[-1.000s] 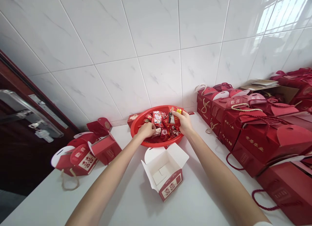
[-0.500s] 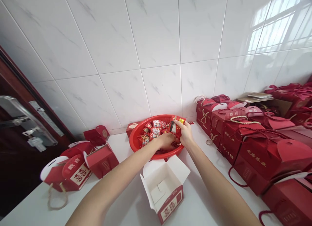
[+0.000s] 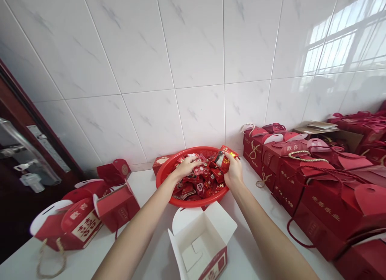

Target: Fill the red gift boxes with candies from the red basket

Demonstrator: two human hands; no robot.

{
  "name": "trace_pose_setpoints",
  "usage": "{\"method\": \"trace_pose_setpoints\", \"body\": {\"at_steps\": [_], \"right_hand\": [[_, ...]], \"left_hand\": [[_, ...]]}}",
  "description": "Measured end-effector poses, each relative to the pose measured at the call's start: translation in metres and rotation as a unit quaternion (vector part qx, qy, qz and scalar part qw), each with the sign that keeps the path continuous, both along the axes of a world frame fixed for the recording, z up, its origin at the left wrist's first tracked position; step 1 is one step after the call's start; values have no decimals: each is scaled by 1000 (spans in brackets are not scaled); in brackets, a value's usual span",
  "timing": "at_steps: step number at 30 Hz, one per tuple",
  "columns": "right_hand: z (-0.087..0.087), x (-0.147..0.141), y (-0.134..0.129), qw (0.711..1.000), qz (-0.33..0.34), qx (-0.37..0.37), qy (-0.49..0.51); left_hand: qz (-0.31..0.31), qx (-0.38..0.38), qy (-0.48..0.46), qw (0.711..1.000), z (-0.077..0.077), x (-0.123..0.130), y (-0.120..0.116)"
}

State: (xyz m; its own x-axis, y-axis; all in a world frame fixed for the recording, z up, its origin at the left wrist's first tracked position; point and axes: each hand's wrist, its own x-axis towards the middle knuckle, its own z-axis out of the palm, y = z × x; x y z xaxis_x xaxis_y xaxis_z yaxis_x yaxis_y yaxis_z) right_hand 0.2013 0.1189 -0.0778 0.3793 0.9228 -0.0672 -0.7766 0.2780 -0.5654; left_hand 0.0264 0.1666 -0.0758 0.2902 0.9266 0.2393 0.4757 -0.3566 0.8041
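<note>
Smooth plastic basket (image 3: 193, 202), glossy wrappers (image 3: 200, 188), matt paperboard box (image 3: 208, 237)

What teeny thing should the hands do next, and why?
Maybe the left hand should pinch a packet from the basket. Its fingers are already right at the packets there, while the right hand already holds at least one, and the box stands open just in front.
</note>
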Motion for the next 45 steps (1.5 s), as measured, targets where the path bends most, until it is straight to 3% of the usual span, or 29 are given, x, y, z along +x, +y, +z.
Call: {"method": "trace_pose_setpoints", "body": {"at_steps": [5, 11, 18, 20, 25, 30, 33, 37, 41, 45], "right_hand": [[-1, -1, -2, 1000, 3, 7, -15], [-1, -2, -5, 999, 10, 16, -32], [-1, -1, -5, 999, 18, 15, -43], [-3, -2, -4, 998, 17, 19, -52], [-3, -2, -4, 998, 8, 16, -56], [-2, -1, -6, 998, 19, 13, -62], [-1, -1, -7, 997, 18, 7, -68], [0, -3, -7, 998, 8, 11, -63], [-1, -5, -5, 998, 5, 9, -67], [-4, -4, -3, 997, 3, 22, -78]], "left_hand": [[-42, -59, -101, 992, 2, 1, -1], [69, 30, 34, 997, -8, -2, 7], [87, 59, 107, 989, -9, -4, 3], [60, 55, 130, 988, -6, -2, 0], [-106, -44, 228, 967, -4, 5, -13], [-171, -40, 298, 938, -5, 16, -24], [-177, 2, 381, 907, -5, 25, -26], [-135, 21, 448, 883, -11, 38, -23], [-130, 31, 434, 891, -19, 51, -13], [-131, 16, 370, 920, -19, 47, 1]]}}
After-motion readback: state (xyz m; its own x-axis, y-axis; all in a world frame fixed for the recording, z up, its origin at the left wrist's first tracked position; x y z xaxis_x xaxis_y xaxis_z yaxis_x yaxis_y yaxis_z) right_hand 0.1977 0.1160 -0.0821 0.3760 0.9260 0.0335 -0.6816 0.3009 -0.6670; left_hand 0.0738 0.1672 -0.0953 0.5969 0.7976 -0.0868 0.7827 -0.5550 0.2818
